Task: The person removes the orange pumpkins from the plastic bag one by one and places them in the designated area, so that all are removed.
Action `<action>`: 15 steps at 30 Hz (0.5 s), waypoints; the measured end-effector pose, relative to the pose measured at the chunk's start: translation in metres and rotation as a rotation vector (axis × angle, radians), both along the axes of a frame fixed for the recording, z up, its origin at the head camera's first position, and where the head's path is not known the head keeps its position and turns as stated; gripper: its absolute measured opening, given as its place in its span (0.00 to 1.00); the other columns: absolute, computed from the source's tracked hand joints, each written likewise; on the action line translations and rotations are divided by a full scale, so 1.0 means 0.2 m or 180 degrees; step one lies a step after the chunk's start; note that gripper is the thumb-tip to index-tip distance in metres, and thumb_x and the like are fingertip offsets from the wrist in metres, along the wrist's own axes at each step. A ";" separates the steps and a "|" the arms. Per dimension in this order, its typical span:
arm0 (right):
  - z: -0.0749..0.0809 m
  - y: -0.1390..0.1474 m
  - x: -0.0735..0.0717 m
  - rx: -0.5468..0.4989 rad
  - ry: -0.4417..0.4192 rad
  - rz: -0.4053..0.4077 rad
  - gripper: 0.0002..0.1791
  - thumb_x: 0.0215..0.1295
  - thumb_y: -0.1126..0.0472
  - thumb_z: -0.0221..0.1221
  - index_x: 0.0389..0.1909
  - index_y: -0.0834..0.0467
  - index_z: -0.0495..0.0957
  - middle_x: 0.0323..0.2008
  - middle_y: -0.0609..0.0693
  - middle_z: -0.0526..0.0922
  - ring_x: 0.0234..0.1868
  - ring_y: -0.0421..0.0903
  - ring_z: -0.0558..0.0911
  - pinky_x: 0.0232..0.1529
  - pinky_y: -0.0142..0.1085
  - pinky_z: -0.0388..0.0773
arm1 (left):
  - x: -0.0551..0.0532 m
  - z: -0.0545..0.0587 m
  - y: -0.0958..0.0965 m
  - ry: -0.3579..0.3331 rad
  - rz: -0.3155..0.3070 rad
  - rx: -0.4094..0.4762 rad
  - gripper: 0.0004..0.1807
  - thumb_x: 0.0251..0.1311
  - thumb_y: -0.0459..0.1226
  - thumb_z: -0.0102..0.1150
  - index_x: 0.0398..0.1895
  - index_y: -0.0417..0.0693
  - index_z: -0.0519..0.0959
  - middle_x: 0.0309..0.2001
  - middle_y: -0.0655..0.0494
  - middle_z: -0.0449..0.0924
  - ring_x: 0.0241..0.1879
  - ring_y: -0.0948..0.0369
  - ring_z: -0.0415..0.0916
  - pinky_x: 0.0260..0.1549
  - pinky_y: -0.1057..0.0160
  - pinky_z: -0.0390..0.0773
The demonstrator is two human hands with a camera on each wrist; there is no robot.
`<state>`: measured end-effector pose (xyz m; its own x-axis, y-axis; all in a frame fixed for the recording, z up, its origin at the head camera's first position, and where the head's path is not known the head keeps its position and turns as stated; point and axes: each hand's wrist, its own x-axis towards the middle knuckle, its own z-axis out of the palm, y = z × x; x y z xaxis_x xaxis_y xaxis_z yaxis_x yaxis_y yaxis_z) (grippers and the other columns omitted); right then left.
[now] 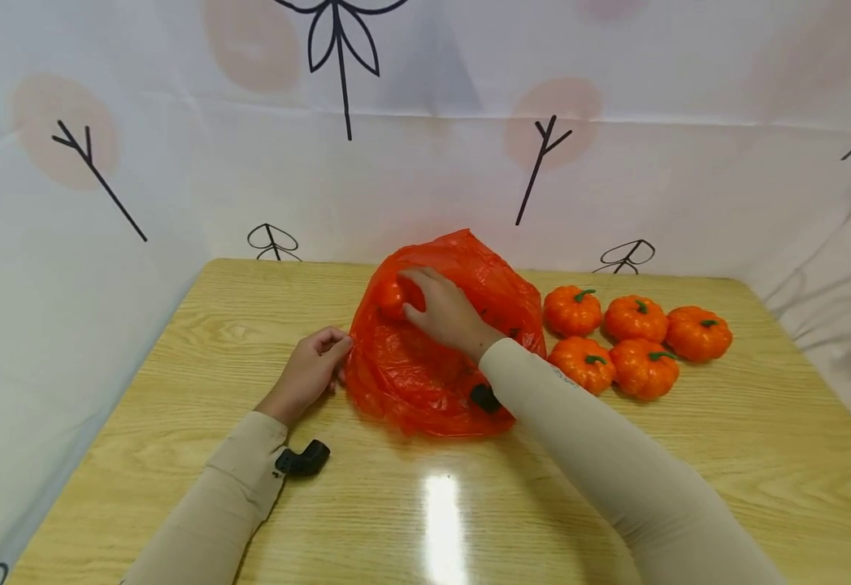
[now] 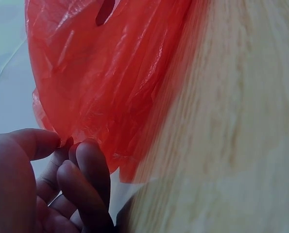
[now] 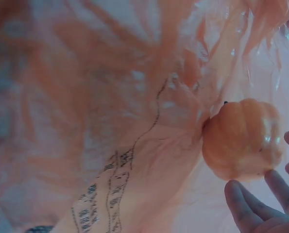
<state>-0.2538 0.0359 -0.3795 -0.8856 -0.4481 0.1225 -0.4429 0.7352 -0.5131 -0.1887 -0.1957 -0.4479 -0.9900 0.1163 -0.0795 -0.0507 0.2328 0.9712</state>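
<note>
A red plastic bag [image 1: 425, 390] lies spread on the table with its mouth facing up. My left hand [image 1: 310, 370] pinches the bag's left edge; in the left wrist view, thumb and forefinger meet on the film [image 2: 100, 97]. Inside the bag, toward its back left, is a small orange pumpkin [image 1: 391, 299]. My right hand [image 1: 443, 309] reaches into the bag beside it. The right wrist view has the pumpkin [image 3: 244, 141] against the bag wall, the spread fingertips [image 3: 236, 191] right at its edge and the thumb slightly apart from it.
Several orange pumpkins [image 1: 636, 318] with green stems stand in two rows right of the bag. Black wrist devices [image 1: 304, 459] sit on both sleeves. Behind the wooden table [image 1: 366, 520] hangs a white patterned cloth [image 1: 425, 179].
</note>
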 end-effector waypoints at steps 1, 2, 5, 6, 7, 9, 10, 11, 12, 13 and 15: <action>0.00 0.00 0.00 0.0006 0.0006 -0.0012 0.33 0.70 0.56 0.61 0.74 0.53 0.63 0.72 0.52 0.67 0.72 0.52 0.69 0.70 0.50 0.69 | 0.00 0.00 0.00 -0.0001 -0.0007 0.0003 0.15 0.75 0.46 0.51 0.48 0.42 0.76 0.24 0.56 0.75 0.21 0.61 0.73 0.18 0.66 0.75; 0.00 0.00 0.01 0.0017 0.0017 -0.0019 0.33 0.70 0.56 0.61 0.74 0.52 0.63 0.71 0.52 0.68 0.71 0.53 0.70 0.69 0.50 0.70 | 0.00 0.00 0.00 -0.0003 -0.0009 0.0002 0.15 0.75 0.46 0.51 0.48 0.42 0.76 0.24 0.56 0.75 0.21 0.61 0.73 0.18 0.66 0.75; -0.01 0.00 0.01 0.0058 0.0071 -0.0015 0.34 0.70 0.56 0.61 0.74 0.52 0.63 0.69 0.53 0.70 0.69 0.53 0.73 0.68 0.50 0.72 | 0.00 0.00 -0.01 -0.0002 -0.0027 -0.0002 0.16 0.75 0.45 0.51 0.49 0.40 0.75 0.24 0.56 0.75 0.21 0.61 0.73 0.19 0.66 0.75; -0.01 0.00 0.01 0.0072 0.0089 -0.0004 0.34 0.70 0.56 0.61 0.74 0.52 0.63 0.69 0.53 0.70 0.67 0.53 0.74 0.67 0.49 0.72 | 0.00 0.00 -0.01 -0.0004 -0.0026 -0.0004 0.16 0.75 0.45 0.51 0.49 0.40 0.75 0.24 0.56 0.75 0.21 0.61 0.73 0.19 0.66 0.75; -0.01 0.00 0.01 0.0082 0.0112 0.0003 0.34 0.70 0.56 0.61 0.74 0.52 0.63 0.68 0.54 0.70 0.66 0.53 0.75 0.67 0.48 0.73 | 0.00 0.00 -0.01 -0.0001 -0.0034 -0.0008 0.17 0.75 0.45 0.51 0.49 0.39 0.75 0.23 0.56 0.75 0.21 0.61 0.73 0.19 0.66 0.75; -0.01 -0.01 0.00 0.0118 0.0155 0.0019 0.34 0.70 0.56 0.61 0.75 0.53 0.62 0.69 0.54 0.68 0.68 0.52 0.73 0.68 0.47 0.72 | 0.00 0.01 -0.01 -0.0004 -0.0035 -0.0007 0.17 0.75 0.45 0.52 0.50 0.39 0.75 0.23 0.56 0.75 0.21 0.61 0.73 0.19 0.66 0.75; -0.01 -0.02 -0.01 0.0141 0.0166 0.0028 0.35 0.70 0.55 0.61 0.75 0.54 0.61 0.71 0.55 0.67 0.69 0.53 0.72 0.69 0.47 0.71 | 0.00 0.01 -0.01 -0.0009 -0.0034 -0.0004 0.17 0.75 0.45 0.52 0.50 0.38 0.75 0.23 0.56 0.75 0.21 0.61 0.73 0.18 0.66 0.75; -0.01 -0.02 -0.02 0.0174 0.0176 0.0037 0.35 0.70 0.55 0.61 0.75 0.54 0.61 0.72 0.55 0.65 0.71 0.53 0.70 0.70 0.47 0.70 | 0.00 0.01 -0.01 -0.0013 -0.0034 0.0001 0.17 0.75 0.45 0.52 0.50 0.38 0.75 0.23 0.56 0.75 0.21 0.61 0.73 0.18 0.66 0.75; -0.01 -0.03 -0.02 0.0210 0.0174 0.0045 0.36 0.70 0.55 0.61 0.76 0.54 0.60 0.74 0.55 0.63 0.73 0.53 0.67 0.71 0.47 0.68 | 0.00 0.01 0.00 -0.0015 -0.0033 0.0007 0.17 0.75 0.45 0.52 0.50 0.38 0.75 0.23 0.56 0.75 0.21 0.61 0.73 0.18 0.66 0.75; -0.01 -0.03 -0.03 0.0243 0.0158 0.0052 0.37 0.70 0.54 0.61 0.76 0.54 0.59 0.75 0.55 0.61 0.75 0.54 0.64 0.72 0.47 0.66 | 0.00 0.01 0.00 -0.0016 -0.0033 0.0009 0.17 0.75 0.45 0.52 0.50 0.38 0.75 0.23 0.57 0.75 0.21 0.61 0.73 0.18 0.66 0.75; -0.01 -0.03 -0.04 0.0306 0.0117 0.0067 0.37 0.70 0.54 0.61 0.76 0.54 0.59 0.77 0.55 0.58 0.77 0.55 0.60 0.73 0.48 0.64 | 0.00 0.01 0.00 -0.0010 -0.0032 0.0011 0.17 0.75 0.45 0.52 0.50 0.38 0.75 0.23 0.57 0.75 0.20 0.62 0.73 0.18 0.66 0.75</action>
